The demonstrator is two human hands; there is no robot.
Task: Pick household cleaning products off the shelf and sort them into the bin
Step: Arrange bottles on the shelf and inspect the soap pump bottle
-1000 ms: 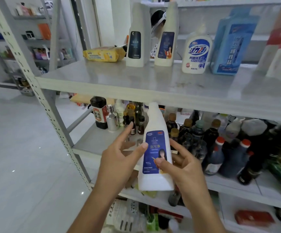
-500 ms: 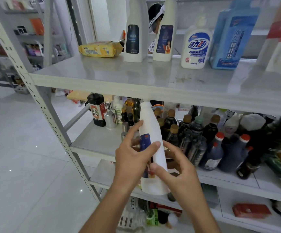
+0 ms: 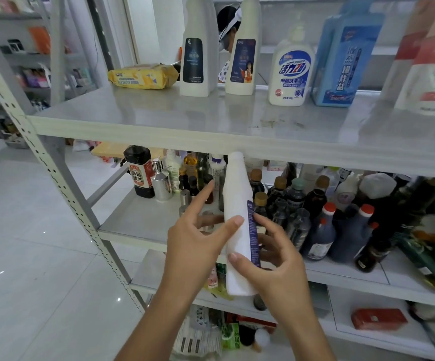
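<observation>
So right now I've got the tall white plastic cleaner bottle with the blue label point(image 3: 238, 225) held upright in front of the shelving, both hands on it. My left hand point(image 3: 195, 243) only has the thumb pressed on the bottle's front, with the other fingers spread loose and the index pointing off toward the shelf. My right hand point(image 3: 271, 259) is wrapped around the lower half from the right, thumb across the front. I'd guess that's the hand carrying the weight. The label sits edge-on to the right, so my read is I'm turning it to check what it is before it goes in the bin, which I can't see anywhere in view.

Just behind the bottle is the middle grey shelf board point(image 3: 138, 220), crammed with dark glass sauce bottles point(image 3: 297, 201) on the right, easy to knock if I swing that way. The bottle's cap sits right under the top grey shelf edge point(image 3: 159, 131), so lifting straight up isn't an option. Up there, at the far side: 2 more white spray-type bottles point(image 3: 195, 56), a white hand wash bottle with a blue label point(image 3: 290, 71), a blue carton point(image 3: 341, 53) and a yellow wipes pack point(image 3: 141, 76). Those look like the next picks.
</observation>
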